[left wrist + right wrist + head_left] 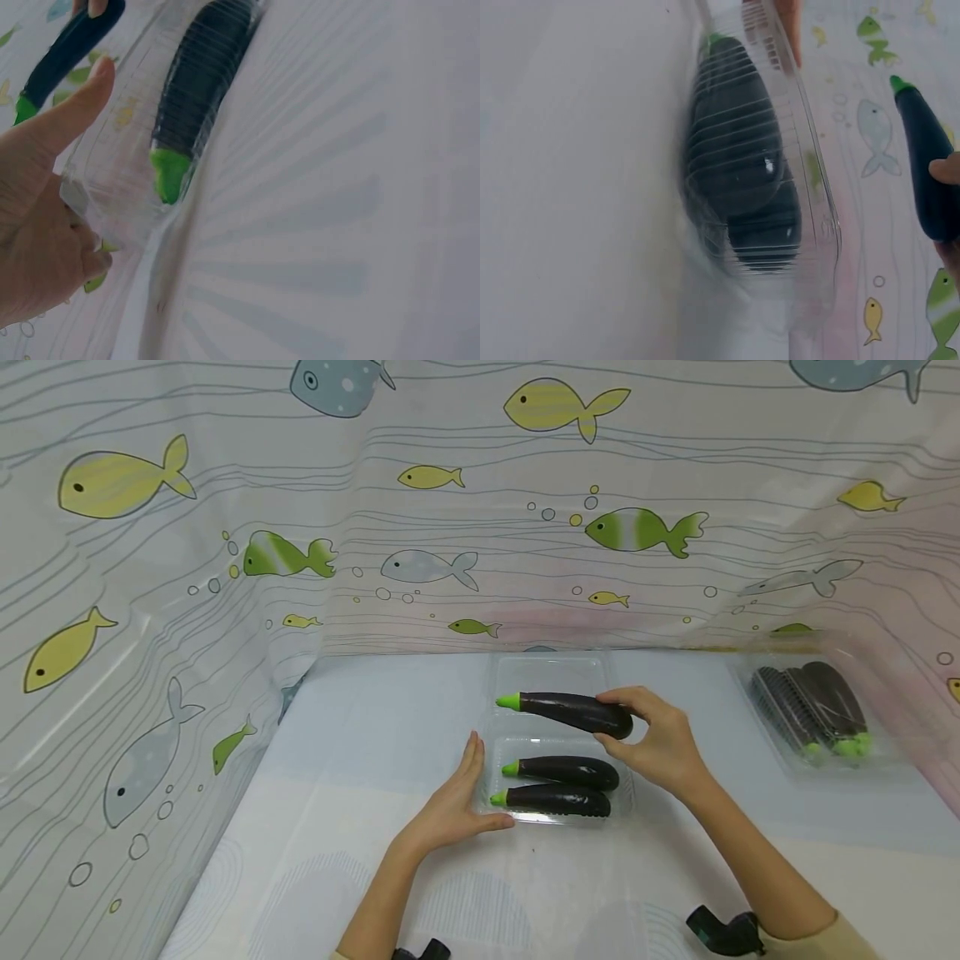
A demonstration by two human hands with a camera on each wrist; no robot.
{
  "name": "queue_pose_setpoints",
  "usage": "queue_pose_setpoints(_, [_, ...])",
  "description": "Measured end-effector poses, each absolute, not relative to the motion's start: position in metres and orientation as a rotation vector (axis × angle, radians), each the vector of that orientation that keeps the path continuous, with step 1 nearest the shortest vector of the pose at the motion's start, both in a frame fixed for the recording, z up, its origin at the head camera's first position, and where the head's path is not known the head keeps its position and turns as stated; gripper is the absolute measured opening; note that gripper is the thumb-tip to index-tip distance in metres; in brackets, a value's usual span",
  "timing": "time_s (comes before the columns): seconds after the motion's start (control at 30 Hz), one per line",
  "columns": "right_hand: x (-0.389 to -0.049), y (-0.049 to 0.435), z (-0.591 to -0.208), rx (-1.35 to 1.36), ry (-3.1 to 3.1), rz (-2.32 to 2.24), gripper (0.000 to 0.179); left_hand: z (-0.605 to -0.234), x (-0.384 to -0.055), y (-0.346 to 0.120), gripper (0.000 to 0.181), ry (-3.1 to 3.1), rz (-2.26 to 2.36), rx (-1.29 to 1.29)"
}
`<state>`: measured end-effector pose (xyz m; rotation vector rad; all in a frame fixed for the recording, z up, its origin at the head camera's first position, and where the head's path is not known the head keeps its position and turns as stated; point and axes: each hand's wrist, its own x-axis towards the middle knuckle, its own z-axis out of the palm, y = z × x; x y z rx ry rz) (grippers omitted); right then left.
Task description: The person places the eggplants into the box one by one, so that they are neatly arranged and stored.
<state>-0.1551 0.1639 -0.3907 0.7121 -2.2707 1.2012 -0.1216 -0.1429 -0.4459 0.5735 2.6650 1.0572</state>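
My right hand [660, 735] grips the thick end of a dark eggplant [573, 712] with a bright green tip, raised over a clear plastic clamshell box. Thumb and fingers lie on opposite sides of it. Two similar eggplants [567, 771] [558, 799] lie side by side in the near half of the clear box [621, 810], green tips to the left. Along the box's left side, my left hand [453, 802] rests with straight fingers, its thumb at the front edge. Through the ribbed wall, the left wrist view shows one boxed eggplant [196, 90].
The open lid [551, 670] extends behind the box. At the right stands another clear box [783, 760] holding several eggplants. A fish-patterned sheet [450, 518] hangs behind and to the left of the pale table [360, 727].
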Motion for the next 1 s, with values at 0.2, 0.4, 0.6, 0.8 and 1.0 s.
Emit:
queue_pose_setpoints(0.2, [-0.158,0.157,-0.398,0.745,-2.289,1.197,0.055,-0.446,-0.121,-0.143,0.124,2.671,1.060,0.577])
queue_pose_setpoints(0.4, [-0.161,0.151,-0.409,0.758,-2.322,1.179,0.053,-0.447,-0.122,-0.143,0.125,2.679,1.054,0.573])
queue_pose_setpoints(0.6, [-0.165,0.150,-0.423,0.715,-2.442,1.108,0.052,-0.447,-0.122,-0.143,0.125,2.684,1.053,0.570])
queue_pose_setpoints(0.8, [-0.166,0.150,-0.434,0.684,-2.553,1.075,0.051,-0.447,-0.122,-0.144,0.125,2.677,1.046,0.579])
queue_pose_setpoints(1.0, [-0.165,0.149,-0.438,0.655,-2.681,1.063,0.047,-0.447,-0.122,-0.144,0.124,2.667,1.050,0.571])
